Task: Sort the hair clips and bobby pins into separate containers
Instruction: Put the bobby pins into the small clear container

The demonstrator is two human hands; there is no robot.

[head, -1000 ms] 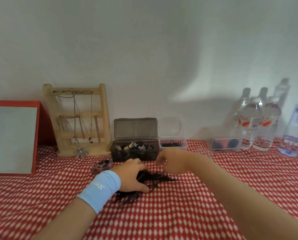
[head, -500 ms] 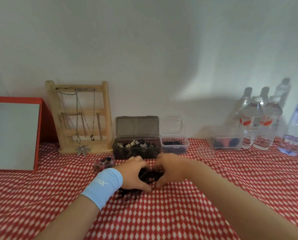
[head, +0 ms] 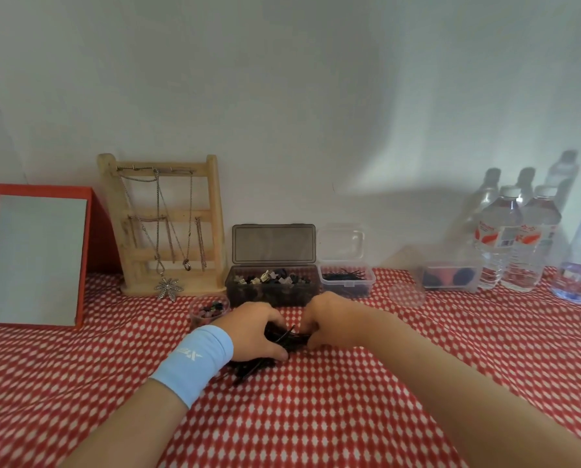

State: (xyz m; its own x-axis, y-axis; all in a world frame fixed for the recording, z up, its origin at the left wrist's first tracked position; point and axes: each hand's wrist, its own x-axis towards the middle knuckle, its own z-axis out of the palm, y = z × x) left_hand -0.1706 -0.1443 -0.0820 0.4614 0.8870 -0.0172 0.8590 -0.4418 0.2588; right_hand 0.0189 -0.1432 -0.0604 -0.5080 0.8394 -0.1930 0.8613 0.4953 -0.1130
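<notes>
Two hands meet at bobby pin pile (head: 287, 339) on red checked cloth (head: 316, 417), mid-table.
- Grip, left hand (head: 253, 332), blue wristband (head: 194, 361) on wrist: fingers curled over pile, thumb along near edge, clutching pins.
- Grip, right hand (head: 331, 324): fingers curled into right side of pile, clutching pins.
- Position, dark box (head: 272, 293): lid up, contains hair clips (head: 269, 278), just behind hands.
- Position, clear tub (head: 346, 287): lid up, contains loose pins, just beside dark box on right.
</notes>
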